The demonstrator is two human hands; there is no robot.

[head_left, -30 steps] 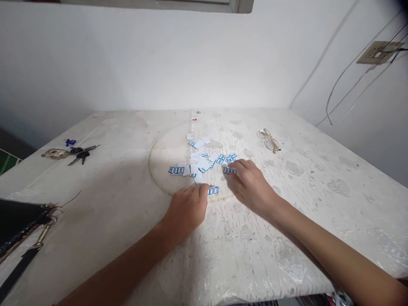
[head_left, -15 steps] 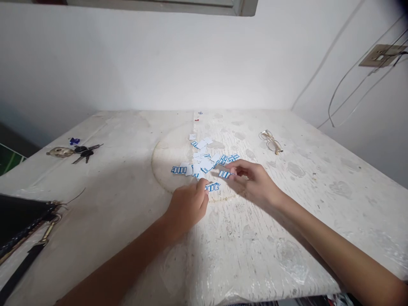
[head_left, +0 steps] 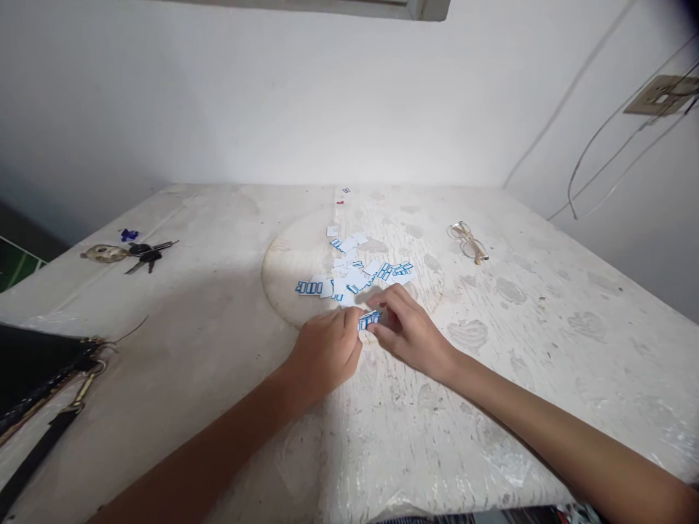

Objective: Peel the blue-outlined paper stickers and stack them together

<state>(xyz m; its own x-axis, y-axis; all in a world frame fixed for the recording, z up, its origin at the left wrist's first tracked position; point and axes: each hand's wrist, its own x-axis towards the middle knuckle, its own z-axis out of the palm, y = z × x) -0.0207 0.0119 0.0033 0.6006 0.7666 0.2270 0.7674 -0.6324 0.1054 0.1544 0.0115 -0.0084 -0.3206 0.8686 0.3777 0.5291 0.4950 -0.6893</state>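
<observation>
My left hand (head_left: 328, 348) pinches a small stack of paper cutouts (head_left: 369, 320) printed with blue outlined letters. My right hand (head_left: 409, 327) is at the right end of this stack, thumb against its lower edge and index finger curled just above. How firmly the right fingers press is hard to see. Just beyond both hands lies a loose pile of white paper cutouts (head_left: 354, 279), several face down and some showing blue lettering. One lettered cutout (head_left: 310, 288) sits at the pile's left side, and more blue-lettered cutouts (head_left: 396, 271) lie at its right.
Plastic covers the pale table (head_left: 229, 437). Keys with a fob (head_left: 143, 255) and a small blue item (head_left: 129, 235) rest on the left; eyeglasses (head_left: 467, 241) are on the right. A black case with a strap (head_left: 44, 378) occupies the left edge. Cables hang from a wall socket (head_left: 658, 96).
My right hand has brought its lettered cutout left and down to the stack in my left hand. The left hand has barely moved, and the view has shifted slightly.
</observation>
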